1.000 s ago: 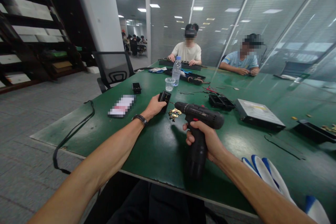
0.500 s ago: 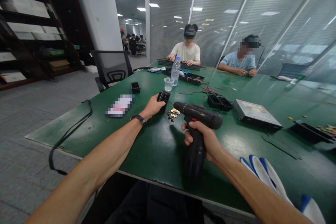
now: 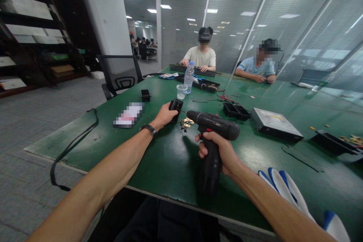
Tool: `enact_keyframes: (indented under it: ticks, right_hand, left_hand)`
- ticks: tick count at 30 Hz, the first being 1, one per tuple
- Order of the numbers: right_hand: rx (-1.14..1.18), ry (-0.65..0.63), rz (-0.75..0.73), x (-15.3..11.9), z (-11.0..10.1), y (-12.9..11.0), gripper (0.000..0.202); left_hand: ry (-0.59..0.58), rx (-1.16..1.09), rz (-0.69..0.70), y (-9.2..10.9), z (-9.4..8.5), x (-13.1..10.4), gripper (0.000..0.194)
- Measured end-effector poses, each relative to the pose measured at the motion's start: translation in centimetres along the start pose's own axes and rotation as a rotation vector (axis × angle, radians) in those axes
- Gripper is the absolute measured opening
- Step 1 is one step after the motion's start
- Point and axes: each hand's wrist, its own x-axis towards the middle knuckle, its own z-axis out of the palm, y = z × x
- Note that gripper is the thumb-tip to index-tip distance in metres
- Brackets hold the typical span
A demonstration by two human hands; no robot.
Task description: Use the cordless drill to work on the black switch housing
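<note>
1. A black part [image 3: 178,105] is clamped in the grip of the left hand [image 3: 165,116], near a plastic cup [image 3: 182,92].
2. A drill [image 3: 217,123] is clasped by its handle in the grip of the right hand [image 3: 222,146], its bit aimed at the black part.
3. Gold-coloured pieces [image 3: 187,125] are strewn on the worktop [image 3: 161,166] nearby.

1. The left hand [image 3: 166,116] holds the case [image 3: 176,109]; right of it, the right hand [image 3: 219,145] holds the drill [image 3: 218,125].
2. Fittings [image 3: 187,125] lie on the table [image 3: 159,162] just right of the case.
3. The phone [image 3: 129,115] lies left of the left hand, a box [image 3: 145,95] behind it.
4. A cup [image 3: 182,91] stands behind the case, a bottle [image 3: 189,79] behind the cup.
5. A disc drive [image 3: 276,123] lies right of the drill, gloves [image 3: 280,183] before it.
</note>
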Motion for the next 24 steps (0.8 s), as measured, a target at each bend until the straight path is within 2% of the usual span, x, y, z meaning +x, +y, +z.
enact_keyframes:
  ticks: [9, 24]
  right_hand:
    - [0.003, 0.003, -0.006, 0.0, 0.18, -0.09, 0.015]
    - [-0.02, 0.008, -0.008, 0.06, 0.02, 0.08, 0.017]
  left_hand:
    - [-0.006, 0.02, 0.002, -0.37, -0.06, 0.13, 0.033]
    - [0.009, 0.004, -0.009, -0.18, -0.06, 0.11, 0.027]
